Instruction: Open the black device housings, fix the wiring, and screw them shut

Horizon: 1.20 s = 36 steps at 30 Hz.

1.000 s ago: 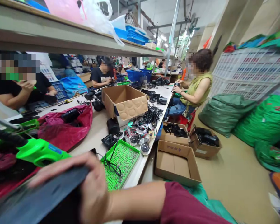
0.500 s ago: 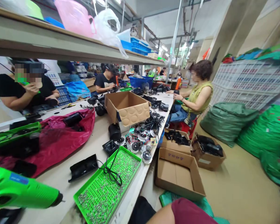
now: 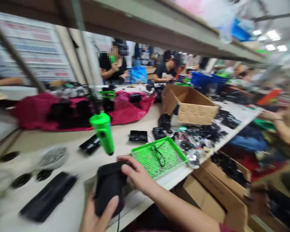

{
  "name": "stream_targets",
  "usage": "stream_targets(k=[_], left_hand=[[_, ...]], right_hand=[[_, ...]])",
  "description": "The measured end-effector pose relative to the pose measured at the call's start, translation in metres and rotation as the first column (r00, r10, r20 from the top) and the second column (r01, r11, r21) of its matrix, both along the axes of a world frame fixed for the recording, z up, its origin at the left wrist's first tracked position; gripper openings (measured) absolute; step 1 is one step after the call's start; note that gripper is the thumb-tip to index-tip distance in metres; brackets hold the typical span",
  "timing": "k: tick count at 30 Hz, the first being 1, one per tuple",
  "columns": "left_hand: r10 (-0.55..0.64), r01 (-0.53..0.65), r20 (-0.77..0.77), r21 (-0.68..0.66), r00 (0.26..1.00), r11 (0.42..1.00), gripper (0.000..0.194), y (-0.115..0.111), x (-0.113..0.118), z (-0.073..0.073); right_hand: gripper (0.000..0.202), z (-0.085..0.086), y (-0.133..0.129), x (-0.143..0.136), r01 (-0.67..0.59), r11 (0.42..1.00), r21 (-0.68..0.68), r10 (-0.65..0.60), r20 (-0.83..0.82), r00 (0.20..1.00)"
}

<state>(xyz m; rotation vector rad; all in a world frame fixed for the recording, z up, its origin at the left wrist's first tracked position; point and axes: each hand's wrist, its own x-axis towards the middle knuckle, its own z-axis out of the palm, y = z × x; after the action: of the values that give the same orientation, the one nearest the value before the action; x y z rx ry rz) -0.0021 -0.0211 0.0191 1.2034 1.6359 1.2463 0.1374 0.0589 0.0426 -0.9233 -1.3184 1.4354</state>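
A worker's two bare hands grip a black plastic housing (image 3: 110,193) at the near edge of a cluttered table (image 3: 123,135). The left hand (image 3: 95,214) is wrapped around the lower left of the piece, thumb pressed across its front; the right hand (image 3: 137,174) pinches its upper right corner between bent fingers and thumb. A thin black cord (image 3: 118,222) drops from the underside of the housing. Just beyond it hangs a green electric screwdriver (image 3: 103,132), tip down and apart from the piece.

To the right, a green tray (image 3: 149,144) holds small metal screws, with a looped black cable (image 3: 158,154) lying on top. At near left rests a long black panel (image 3: 48,198), with a round dish (image 3: 50,166) of metal pieces behind it. Two smaller black panels (image 3: 138,136) lie farther back, in front of a magenta plastic sheet (image 3: 132,112).

A cardboard box (image 3: 197,114) stands at far right behind a heap of wires and round parts. Across the table, two people in dark shirts (image 3: 168,71) sit beneath a long shelf (image 3: 159,25); another person's arm (image 3: 287,130), blurred, shows at the right edge.
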Motion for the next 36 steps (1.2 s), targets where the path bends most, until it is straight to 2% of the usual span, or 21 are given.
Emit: stream_targets(k=[2,4,7,11,16,19,24,30,33,36], left_hand=[[0.052,-0.051,0.014,-0.041,0.999,0.998,0.075,-0.002,-0.006,-0.004],[0.06,-0.059,0.034,-0.034,0.998,0.998,0.08,0.0,-0.01,-0.009],[0.017,-0.017,0.041,-0.012,0.999,1.0,0.079,0.0,-0.015,-0.02],[-0.052,0.052,0.006,-0.001,0.999,0.999,0.084,-0.005,-0.018,-0.033],[-0.044,0.047,0.183,-0.013,0.982,0.999,0.086,-0.006,-0.021,-0.04],[-0.031,0.039,0.291,-0.02,0.956,0.999,0.086,-0.006,-0.017,-0.036],[0.103,-0.096,0.393,-0.036,0.914,0.995,0.08,-0.007,-0.003,-0.016],[0.16,-0.096,0.452,-0.161,0.877,0.982,0.073,-0.004,-0.002,0.006],[0.174,-0.088,0.496,-0.192,0.851,0.978,0.072,-0.003,-0.003,0.011],[0.189,-0.091,0.523,-0.207,0.831,0.974,0.074,-0.004,-0.003,0.008]], right_hand=[[0.05,-0.008,0.001,0.0,-0.076,0.994,-0.082,0.07,-0.066,0.995],[0.053,-0.014,0.002,-0.003,-0.129,0.981,-0.147,0.108,-0.147,0.983],[0.049,-0.017,0.0,-0.009,-0.128,0.969,-0.211,0.076,-0.238,0.968],[0.03,-0.015,0.0,-0.015,-0.075,0.972,-0.223,0.014,-0.263,0.965],[0.033,-0.004,0.004,-0.017,-0.143,0.958,-0.249,0.075,-0.262,0.962],[0.037,0.002,0.006,-0.016,-0.19,0.94,-0.285,0.116,-0.256,0.96],[0.04,0.003,0.008,-0.017,-0.166,0.94,-0.297,0.104,-0.212,0.972],[0.045,-0.003,0.007,-0.018,-0.133,0.926,-0.354,0.09,-0.135,0.987],[0.047,-0.005,0.008,-0.017,-0.124,0.921,-0.37,0.09,-0.108,0.99],[0.05,-0.005,0.009,-0.017,-0.125,0.918,-0.377,0.101,-0.082,0.991]])
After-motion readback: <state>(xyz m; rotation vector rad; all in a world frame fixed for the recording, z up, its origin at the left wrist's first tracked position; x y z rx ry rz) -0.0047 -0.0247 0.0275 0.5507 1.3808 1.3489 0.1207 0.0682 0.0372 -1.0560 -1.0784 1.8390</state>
